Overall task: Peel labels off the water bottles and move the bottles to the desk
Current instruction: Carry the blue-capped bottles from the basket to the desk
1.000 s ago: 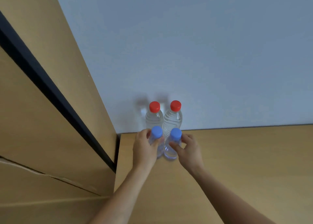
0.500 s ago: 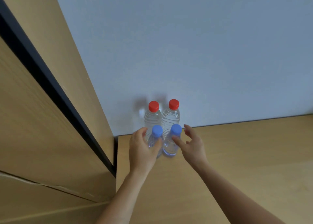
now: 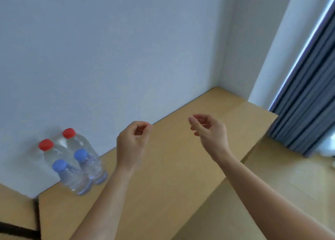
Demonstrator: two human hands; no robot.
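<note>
Several clear water bottles without labels stand together on the wooden desk (image 3: 172,167) by the wall at the left. Two have red caps (image 3: 46,144) (image 3: 68,132), and the two in front have blue caps (image 3: 60,165) (image 3: 80,154). My left hand (image 3: 133,143) hovers above the desk to the right of the bottles, its fingers curled loosely with nothing in them. My right hand (image 3: 210,130) is further right, fingers apart and bent, also holding nothing. Neither hand touches a bottle.
A white wall (image 3: 126,49) rises behind the desk. A dark grey curtain (image 3: 308,94) hangs at the right past the desk's end. A wooden cabinet (image 3: 14,203) with a dark gap adjoins the desk at the lower left. Wooden floor (image 3: 281,176) lies to the right.
Both hands have let go of the blue-capped bottles and pulled away to the right. The view has swung right, so the bottles now sit at the left.
</note>
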